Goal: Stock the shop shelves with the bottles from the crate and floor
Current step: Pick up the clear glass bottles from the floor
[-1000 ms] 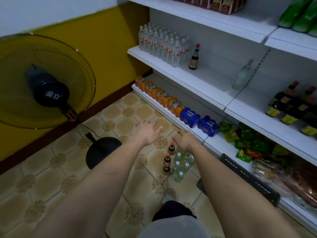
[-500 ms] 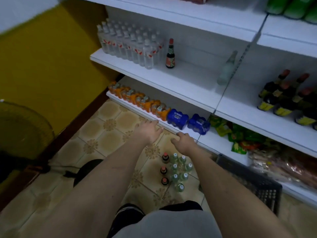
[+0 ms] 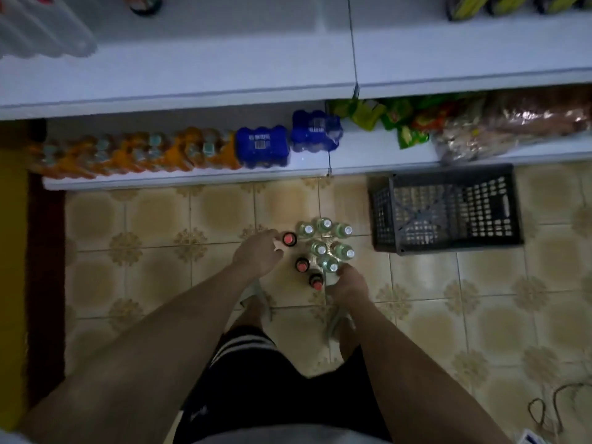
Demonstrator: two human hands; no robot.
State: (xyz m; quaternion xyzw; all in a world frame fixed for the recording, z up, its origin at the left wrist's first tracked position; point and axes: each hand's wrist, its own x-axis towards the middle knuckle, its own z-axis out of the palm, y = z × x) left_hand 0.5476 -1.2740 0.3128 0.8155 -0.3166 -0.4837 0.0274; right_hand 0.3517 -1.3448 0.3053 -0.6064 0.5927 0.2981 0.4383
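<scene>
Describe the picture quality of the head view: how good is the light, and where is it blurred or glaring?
Head view: dim overall, arms and shorts in shade; orange packs and clear bottles top left smeared by blur; glare on the wrapped bag and green bottles' caps; wide-angle lens bows the shelf edge.

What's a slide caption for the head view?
Both hands reach down to bottles clustered on the tiled floor: left hand at a red-capped bottle, right hand beside clear bottles.

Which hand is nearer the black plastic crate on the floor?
Right. The right hand sits at the clear bottles just left of the black plastic crate; the left hand is farther left, beyond them.
</scene>
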